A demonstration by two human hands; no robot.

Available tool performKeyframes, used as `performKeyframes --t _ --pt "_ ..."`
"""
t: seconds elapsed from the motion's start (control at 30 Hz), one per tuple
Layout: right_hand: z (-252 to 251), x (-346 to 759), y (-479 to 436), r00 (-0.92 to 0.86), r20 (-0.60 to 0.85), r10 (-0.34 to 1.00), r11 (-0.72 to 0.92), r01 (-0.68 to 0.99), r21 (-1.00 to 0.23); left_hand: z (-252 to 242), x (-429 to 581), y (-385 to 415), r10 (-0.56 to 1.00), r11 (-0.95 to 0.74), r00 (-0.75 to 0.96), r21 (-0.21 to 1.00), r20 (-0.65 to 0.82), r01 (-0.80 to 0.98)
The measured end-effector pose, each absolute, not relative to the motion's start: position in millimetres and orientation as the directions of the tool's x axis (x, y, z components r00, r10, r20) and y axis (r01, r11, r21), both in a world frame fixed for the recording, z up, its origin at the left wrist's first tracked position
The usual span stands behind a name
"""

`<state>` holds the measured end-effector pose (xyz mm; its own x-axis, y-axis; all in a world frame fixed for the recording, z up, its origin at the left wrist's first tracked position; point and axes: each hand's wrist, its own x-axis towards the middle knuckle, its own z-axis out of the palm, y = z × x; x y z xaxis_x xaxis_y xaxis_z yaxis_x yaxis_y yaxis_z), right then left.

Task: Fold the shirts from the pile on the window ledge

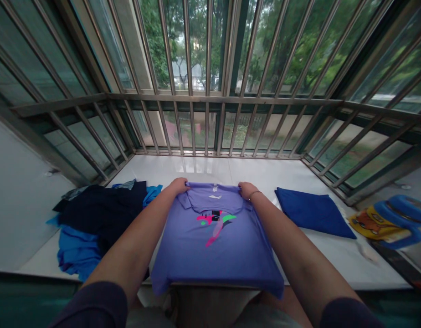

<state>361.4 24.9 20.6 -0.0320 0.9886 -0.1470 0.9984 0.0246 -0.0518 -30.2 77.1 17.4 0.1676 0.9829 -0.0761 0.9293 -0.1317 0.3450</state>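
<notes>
**Purple T-shirt (219, 250) held by its far edge**

On the windowsill (261, 171), the T-shirt's long axis runs 12 to 6 o'clock, its near end overhanging the front. The left hand (179, 185) pinches it at 11, the right hand (247, 190) at 1. A folded-over flap (197, 199) hides part of the print (215, 218); the flap's tiny lettering (215, 187) is unreadable. The left forearm (142, 228) partly covers a garment pile (106, 209) at 9 o'clock.

On the sill (265, 171), clothes (103, 212) lie left of the shirt (217, 262), cloth (315, 213) right; jug (381, 224) right of cloth; bars (205, 98) along far edge.
</notes>
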Motion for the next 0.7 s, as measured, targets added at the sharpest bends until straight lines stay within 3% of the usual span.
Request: performKeyframes --t 0.23,0.4,0.47,0.57,0.7 --pt "67.1 368.7 24.5 -0.017 0.179 0.984 0.036 0.994 -0.107 59.1 -29.0 78.9 0.981 -0.164 0.097 0.443 0.169 0.881" --pt "79.0 387.8 -22.4 -0.137 0.393 0.909 0.227 0.955 -0.192 72.4 -45.0 33.8 0.934 -0.313 0.18 0.467 0.308 0.827" --pt "65.3 396.6 -56.8 -0.188 0.386 0.903 0.289 0.931 -0.222 56.8 -56.8 0.5 0.909 -0.395 0.267 0.456 0.32 0.798" --pt "29.3 405.4 -114.2 -0.298 0.243 0.923 0.354 0.906 -0.231 16.0 -74.5 -53.7 0.894 -0.449 0.392 0.438 0.219 0.779" --pt "-14.0 408.2 -175.1 -0.406 0.16 0.9 0.434 0.867 -0.244 -31.4 -86.6 -111.3 0.895 -0.446 0.39 0.397 0.217 0.802"
